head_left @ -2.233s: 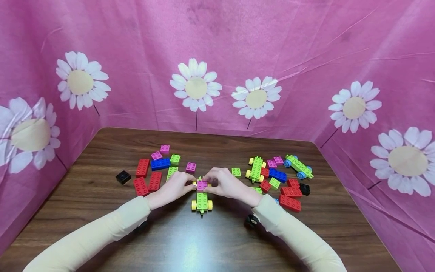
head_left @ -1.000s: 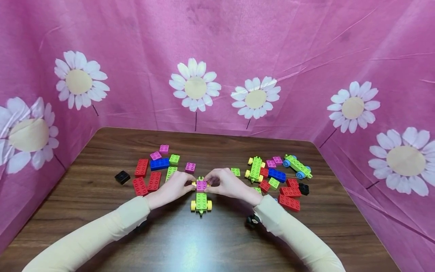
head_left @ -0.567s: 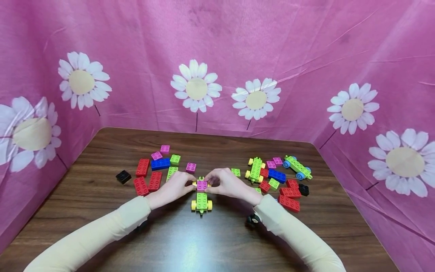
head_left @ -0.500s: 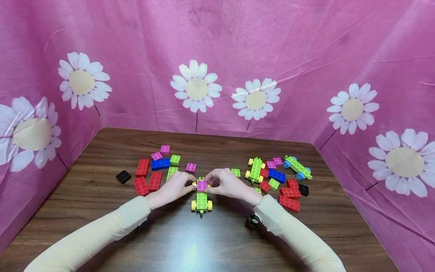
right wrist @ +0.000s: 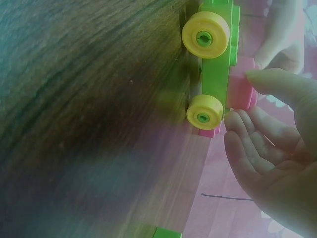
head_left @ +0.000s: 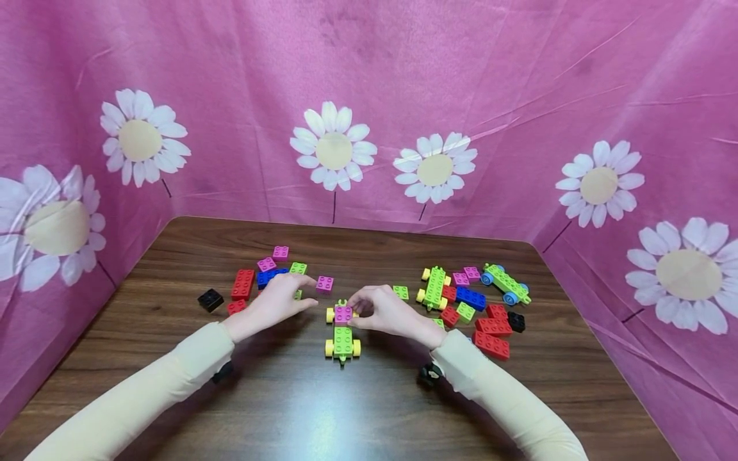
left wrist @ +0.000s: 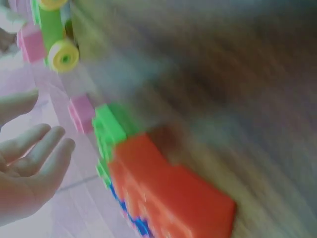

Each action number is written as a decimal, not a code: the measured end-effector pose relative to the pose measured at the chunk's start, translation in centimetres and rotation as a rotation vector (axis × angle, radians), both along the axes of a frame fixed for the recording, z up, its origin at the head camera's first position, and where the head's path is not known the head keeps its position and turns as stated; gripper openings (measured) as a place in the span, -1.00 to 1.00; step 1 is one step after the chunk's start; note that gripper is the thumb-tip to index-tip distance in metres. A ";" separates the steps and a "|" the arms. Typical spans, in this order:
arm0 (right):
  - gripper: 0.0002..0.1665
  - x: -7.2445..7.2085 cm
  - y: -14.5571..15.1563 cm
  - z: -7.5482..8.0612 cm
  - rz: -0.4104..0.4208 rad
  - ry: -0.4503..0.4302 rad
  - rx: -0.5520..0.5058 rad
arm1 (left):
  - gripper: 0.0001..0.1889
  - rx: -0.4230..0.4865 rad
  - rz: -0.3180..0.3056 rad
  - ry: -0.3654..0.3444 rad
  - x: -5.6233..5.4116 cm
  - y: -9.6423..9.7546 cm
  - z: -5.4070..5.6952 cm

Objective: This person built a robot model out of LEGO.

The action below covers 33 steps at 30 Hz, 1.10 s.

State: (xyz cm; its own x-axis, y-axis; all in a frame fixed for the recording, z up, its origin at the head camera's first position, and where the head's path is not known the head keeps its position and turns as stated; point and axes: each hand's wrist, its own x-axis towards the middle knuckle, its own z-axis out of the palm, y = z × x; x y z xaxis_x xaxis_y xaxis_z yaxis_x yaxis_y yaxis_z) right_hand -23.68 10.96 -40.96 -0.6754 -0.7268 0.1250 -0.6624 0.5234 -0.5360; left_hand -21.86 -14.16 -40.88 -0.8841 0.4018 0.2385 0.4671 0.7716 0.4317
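Note:
A pink building brick [head_left: 343, 314] sits on the far half of a green car base [head_left: 343, 342] with yellow wheels at the table's middle. My right hand [head_left: 383, 310] pinches this brick between thumb and forefinger; in the right wrist view the thumb lies against the pink brick [right wrist: 241, 84]. Off to the left, my left hand [head_left: 277, 301] is held over the loose bricks, thumb and fingers spread apart with nothing between them. Just past its fingertips lies another pink brick [head_left: 325, 284]. The left hand partly covers a blue brick [head_left: 271, 277] and green bricks.
Red bricks [head_left: 243, 284], pink bricks [head_left: 280, 253] and a black piece [head_left: 210, 299] lie at left. On the right are a second yellow-wheeled base [head_left: 435, 287], a blue-wheeled base [head_left: 505, 283] and several bricks. A flowered pink cloth [head_left: 369, 64] hangs behind the wooden table [head_left: 369, 410].
My left hand has let go of the brick on the car base and moved left, its fingers opening. The right hand stays on the brick, and the car base has hardly moved.

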 end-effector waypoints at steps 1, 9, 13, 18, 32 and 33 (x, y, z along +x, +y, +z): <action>-0.71 0.0 0.0 0.0 0.001 0.001 -0.002 | -0.63 -0.007 0.007 -0.008 -0.1 -0.3 0.1; -0.72 -0.1 0.2 -0.1 0.004 0.004 -0.007 | -0.47 -0.130 -0.009 -0.048 -0.9 -1.7 0.1; -0.71 -0.1 0.1 0.0 0.006 0.001 -0.005 | -0.43 -0.175 -0.009 -0.083 -1.0 -1.7 0.1; -0.71 -0.1 0.2 0.0 0.013 0.010 -0.003 | -0.42 -0.207 -0.026 -0.089 -1.1 -1.7 0.0; -0.71 0.0 0.2 0.1 0.013 0.008 -0.011 | -0.46 -0.219 -0.036 -0.111 -0.9 -1.7 -0.4; -0.71 0.0 0.2 0.1 0.013 0.006 -0.012 | -0.45 -0.222 -0.037 -0.113 -0.9 -1.7 -0.4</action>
State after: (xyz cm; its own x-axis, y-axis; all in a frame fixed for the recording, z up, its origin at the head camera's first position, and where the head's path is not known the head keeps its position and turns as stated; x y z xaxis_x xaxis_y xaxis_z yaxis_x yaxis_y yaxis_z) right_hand -23.70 11.11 -40.91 -0.6651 -0.7340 0.1372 -0.6722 0.5085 -0.5382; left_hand -22.72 -15.85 -41.27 -0.8837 0.4663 0.0411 0.4556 0.8365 0.3044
